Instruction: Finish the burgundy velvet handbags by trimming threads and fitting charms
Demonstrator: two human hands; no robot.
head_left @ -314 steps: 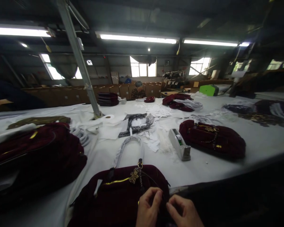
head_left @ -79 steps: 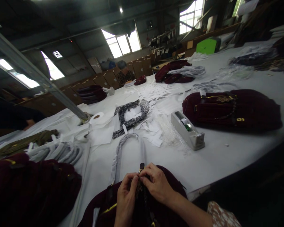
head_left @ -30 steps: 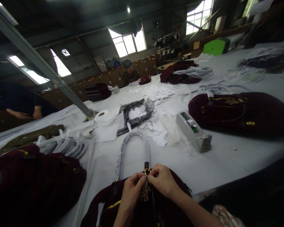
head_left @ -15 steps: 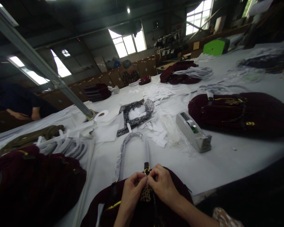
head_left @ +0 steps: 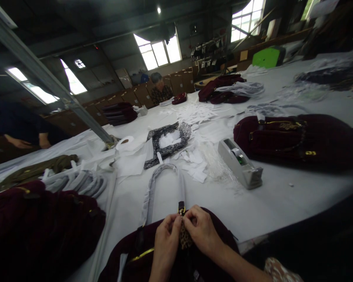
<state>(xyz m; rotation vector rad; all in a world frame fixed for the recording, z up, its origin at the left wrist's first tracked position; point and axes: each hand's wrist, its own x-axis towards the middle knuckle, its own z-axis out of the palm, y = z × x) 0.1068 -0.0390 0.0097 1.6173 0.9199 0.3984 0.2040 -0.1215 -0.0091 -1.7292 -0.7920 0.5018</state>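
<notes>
A dark maroon handbag [head_left: 141, 244] lies right in front of me, its wrapped handle [head_left: 148, 192] looping away across the table. At the base of the handle's right end is a gold ring [head_left: 181, 210]. Just below that ring, my left hand [head_left: 168, 233] and my right hand [head_left: 200, 227] meet, thumbs and fingers pinched together. Between them hangs a leopard-print charm [head_left: 185, 239]; its upper end runs up into my fingertips. The small fastening there is mostly hidden by the fingers.
A grey tape dispenser [head_left: 240, 164] stands right of centre, beside another maroon bag [head_left: 306, 141]. Stacked maroon bags [head_left: 44, 219] fill the left. A black-and-white patterned frame [head_left: 153, 147], paper scraps [head_left: 194, 162] and a slanting metal post [head_left: 55, 86] lie beyond. Two people are farther off.
Both hands stay pinched at the same spot below the ring. The leopard-print charm hangs slightly further right and shows more, and the left hand has turned a little more upright.
</notes>
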